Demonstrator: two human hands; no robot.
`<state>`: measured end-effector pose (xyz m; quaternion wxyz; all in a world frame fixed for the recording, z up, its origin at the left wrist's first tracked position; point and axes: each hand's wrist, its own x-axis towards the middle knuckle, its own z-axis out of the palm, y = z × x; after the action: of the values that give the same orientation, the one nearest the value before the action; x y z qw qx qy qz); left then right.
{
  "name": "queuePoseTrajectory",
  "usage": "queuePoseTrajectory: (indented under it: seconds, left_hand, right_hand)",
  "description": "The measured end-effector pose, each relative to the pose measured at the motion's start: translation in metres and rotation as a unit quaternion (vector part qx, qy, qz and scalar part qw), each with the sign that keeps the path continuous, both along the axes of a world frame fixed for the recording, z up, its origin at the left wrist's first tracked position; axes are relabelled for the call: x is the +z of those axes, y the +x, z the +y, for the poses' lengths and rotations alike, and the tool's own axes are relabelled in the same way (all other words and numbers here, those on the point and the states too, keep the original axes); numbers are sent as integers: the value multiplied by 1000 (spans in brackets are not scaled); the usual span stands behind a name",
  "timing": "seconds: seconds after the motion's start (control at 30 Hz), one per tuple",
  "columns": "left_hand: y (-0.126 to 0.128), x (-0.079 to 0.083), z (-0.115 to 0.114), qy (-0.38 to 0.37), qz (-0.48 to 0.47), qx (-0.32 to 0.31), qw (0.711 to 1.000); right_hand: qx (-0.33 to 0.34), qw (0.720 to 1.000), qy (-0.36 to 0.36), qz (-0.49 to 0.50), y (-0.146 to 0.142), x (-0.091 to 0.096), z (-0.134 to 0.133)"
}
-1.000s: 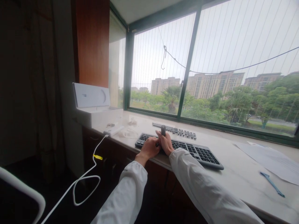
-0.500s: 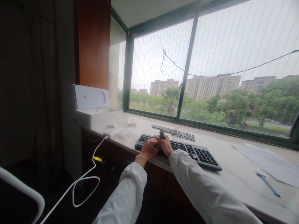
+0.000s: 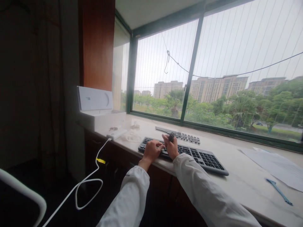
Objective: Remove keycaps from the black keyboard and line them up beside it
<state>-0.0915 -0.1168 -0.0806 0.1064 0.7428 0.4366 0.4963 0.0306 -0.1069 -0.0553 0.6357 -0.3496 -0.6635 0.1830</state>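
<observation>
A long dark keyboard (image 3: 208,159) lies along the front of the light counter, its left part partly covered by both hands. In my right hand (image 3: 173,148) is a dark, stubby object (image 3: 171,136) whose upper end sticks out above the fist; its lower end is hidden, so its kind cannot be told. My left hand (image 3: 151,151) rests over the keyboard's left half with thumb and forefinger brought together; whatever may be between them is too small to make out. Behind the keyboard, loose grey keycaps (image 3: 189,137) lie in rows.
An open white box (image 3: 101,118) stands at the left end. Near it are a white power strip (image 3: 117,134) with a cable (image 3: 91,179) hanging down and a crumpled clear bag (image 3: 132,136). Paper sheets (image 3: 276,165) and a blue tool (image 3: 279,191) lie right. Windows (image 3: 165,72) rise behind.
My right hand has drawn slightly away from my left, and the dark object in it has tilted from upright. My left hand stays low over the keyboard. The view has shifted a little.
</observation>
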Motion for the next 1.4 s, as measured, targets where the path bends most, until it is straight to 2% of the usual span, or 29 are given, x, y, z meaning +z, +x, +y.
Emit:
queuePoseTrajectory:
  seconds: [0.07, 0.13, 0.3, 0.37, 0.47, 0.57, 0.7, 0.83, 1.1, 1.4]
  left_hand:
    - [0, 0, 0, -4, -45, 33, 998]
    - [-1, 1, 2, -1, -64, 65, 996]
    - [1, -2, 5, 40, -36, 115, 992]
    - [1, -3, 5, 45, -21, 104, 993]
    - [1, -3, 2, 38, 7, 67, 997]
    - [2, -2, 0, 24, 20, 41, 999]
    - [4, -3, 0, 17, 27, 32, 999]
    - [4, -3, 0, 13, 30, 29, 999]
    - [1, 3, -6, -24, 94, 2, 995]
    - [1, 9, -11, -47, 85, 10, 995]
  right_hand:
    - [-81, 995, 38, -36, 3, 3, 0]
    - [-121, 981, 79, -130, 5, 4, -2]
    - [-127, 920, 126, -348, 3, 9, -11]
    - [-128, 889, 141, -417, 8, 16, -13]
    - [-88, 837, 165, -514, 26, 31, -13]
    - [-65, 812, 172, -554, 56, 41, -9]
    - [-102, 813, 166, -549, 93, 34, -1]
    - [-142, 821, 129, -539, 108, 19, 4]
    - [-102, 827, 100, -544, 93, 17, -4]
    - [-70, 845, 86, -523, 90, 14, -5]
